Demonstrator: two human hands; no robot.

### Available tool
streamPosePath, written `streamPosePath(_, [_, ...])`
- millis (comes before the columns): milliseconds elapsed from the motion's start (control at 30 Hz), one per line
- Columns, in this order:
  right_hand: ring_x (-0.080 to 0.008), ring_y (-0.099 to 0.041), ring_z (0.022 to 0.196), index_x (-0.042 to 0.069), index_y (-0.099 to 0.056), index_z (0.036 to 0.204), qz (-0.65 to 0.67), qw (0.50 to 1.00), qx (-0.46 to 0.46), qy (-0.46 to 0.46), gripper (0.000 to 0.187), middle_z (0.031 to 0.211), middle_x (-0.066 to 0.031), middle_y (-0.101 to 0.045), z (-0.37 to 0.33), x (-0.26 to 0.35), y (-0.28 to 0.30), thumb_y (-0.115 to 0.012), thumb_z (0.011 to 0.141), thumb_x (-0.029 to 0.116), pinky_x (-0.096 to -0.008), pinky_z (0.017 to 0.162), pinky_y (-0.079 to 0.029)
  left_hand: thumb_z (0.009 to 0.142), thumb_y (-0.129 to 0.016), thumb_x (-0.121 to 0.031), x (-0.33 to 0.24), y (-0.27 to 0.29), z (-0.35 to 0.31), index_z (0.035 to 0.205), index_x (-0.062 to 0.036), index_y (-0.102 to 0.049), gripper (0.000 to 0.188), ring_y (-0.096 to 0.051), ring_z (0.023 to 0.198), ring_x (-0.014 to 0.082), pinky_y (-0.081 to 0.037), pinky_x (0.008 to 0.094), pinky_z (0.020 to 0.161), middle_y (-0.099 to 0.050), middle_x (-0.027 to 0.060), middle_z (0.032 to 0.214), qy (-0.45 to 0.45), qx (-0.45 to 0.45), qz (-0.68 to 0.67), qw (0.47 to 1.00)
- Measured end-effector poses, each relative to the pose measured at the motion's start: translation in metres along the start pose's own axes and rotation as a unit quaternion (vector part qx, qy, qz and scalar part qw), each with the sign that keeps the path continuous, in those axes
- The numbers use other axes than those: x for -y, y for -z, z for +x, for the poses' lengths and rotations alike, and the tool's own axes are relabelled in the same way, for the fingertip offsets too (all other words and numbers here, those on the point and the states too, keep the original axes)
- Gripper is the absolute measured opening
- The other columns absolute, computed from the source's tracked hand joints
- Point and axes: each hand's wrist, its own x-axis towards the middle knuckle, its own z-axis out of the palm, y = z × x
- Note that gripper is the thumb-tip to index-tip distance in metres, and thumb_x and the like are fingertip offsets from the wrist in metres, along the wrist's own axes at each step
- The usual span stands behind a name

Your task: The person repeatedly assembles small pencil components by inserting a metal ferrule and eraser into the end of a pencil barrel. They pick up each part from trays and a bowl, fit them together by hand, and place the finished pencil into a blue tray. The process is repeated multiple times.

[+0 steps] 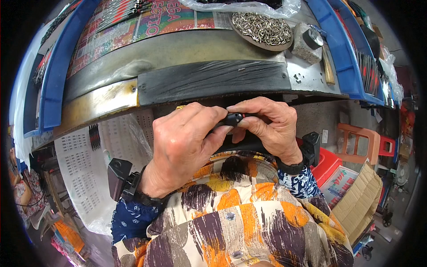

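Scuffed bench (187,49); orange stool (372,146) right; black piece (231,119) held

Black piece (233,119) held between left grip (182,140) and right grip (275,121): glossy plastic seen | worktop (187,48) beyond both: scuffed metal seen | small pieces (262,29) beyond right grip: shiny metal seen

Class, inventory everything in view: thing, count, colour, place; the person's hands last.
Handheld piece: one, black, picture centre
Bench: one, grey-black, top
Metal pieces: uncounted, silvery, round dish
Speckled block: one, grey, beside dish
Trays: at least two, blue, bench ends
Perforated container: one, white, lower left
Stool: one, orange-pink, right
Cardboard: one, brown, lower right
Wrist devices: two, black, wrists
Shirt: one, multicoloured, bottom
Clutter: uncounted, mixed, edges
Left hand: one, bare, holding piece
Right hand: one, bare, likewise
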Motion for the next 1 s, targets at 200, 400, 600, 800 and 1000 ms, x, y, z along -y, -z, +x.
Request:
streamPosePath(200, [-0.0097,-0.066,0.066,-0.004,-0.064,0.111,0.076,0.995,0.01,-0.071,0.023,0.083,-0.0067,-0.069,-0.001,0.004,-0.001,-0.065,0.092,0.007,-0.0209,0.059,-0.054,0.069,-0.072,-0.001,-0.001,0.0,-0.001,0.089,-0.0033,-0.065,0.021,-0.059,0.06,0.0249,-0.048,0.0345,0.053,-0.058,0.0079,0.071,-0.001,-0.009,0.023,1.0])
streamPosePath(400, [-0.0069,-0.06,0.058,-0.003,-0.063,0.104,0.145,0.98,-0.025,-0.136,0.017,0.074,-0.004,-0.065,0.001,0.01,-0.009,-0.064,0.094,0.011,-0.0184,0.052,-0.049,0.07,-0.072,-0.001,0.0,-0.003,-0.002,0.09,-0.0029,-0.065,0.021,-0.06,0.061,0.0247,-0.048,0.034,0.053,-0.058,0.0077,0.072,-0.019,-0.012,0.042,0.999])
streamPosePath(600, [-0.0046,-0.057,0.056,-0.002,-0.063,0.099,0.135,0.974,-0.062,-0.171,0.011,0.071,-0.0025,-0.063,0.002,0.013,-0.017,-0.064,0.093,0.007,-0.017,0.048,-0.045,0.07,-0.072,-0.002,0.003,-0.009,-0.005,0.09,-0.0026,-0.065,0.022,-0.06,0.062,0.0243,-0.049,0.0342,0.054,-0.059,0.0076,0.073,-0.028,-0.033,0.045,0.998])
streamPosePath(800, [-0.0038,-0.056,0.058,-0.002,-0.063,0.099,0.142,0.978,-0.074,-0.137,0.011,0.073,-0.0023,-0.063,0.002,0.011,-0.019,-0.065,0.093,0.007,-0.017,0.049,-0.045,0.069,-0.072,-0.001,0.004,-0.009,-0.002,0.09,-0.0022,-0.065,0.022,-0.061,0.061,0.0249,-0.049,0.0338,0.054,-0.058,0.0078,0.072,-0.041,-0.04,0.057,0.997])
streamPosePath(1000, [-0.0038,-0.057,0.059,-0.002,-0.065,0.103,0.087,0.988,-0.048,-0.12,0.015,0.076,-0.0017,-0.064,0.006,0.019,-0.011,-0.064,0.094,0.009,-0.0171,0.051,-0.046,0.068,-0.071,0.001,0.004,0.002,0.005,0.091,-0.0018,-0.065,0.024,-0.06,0.06,0.0261,-0.049,0.0351,0.053,-0.057,0.009,0.071,-0.036,-0.013,0.012,0.999])
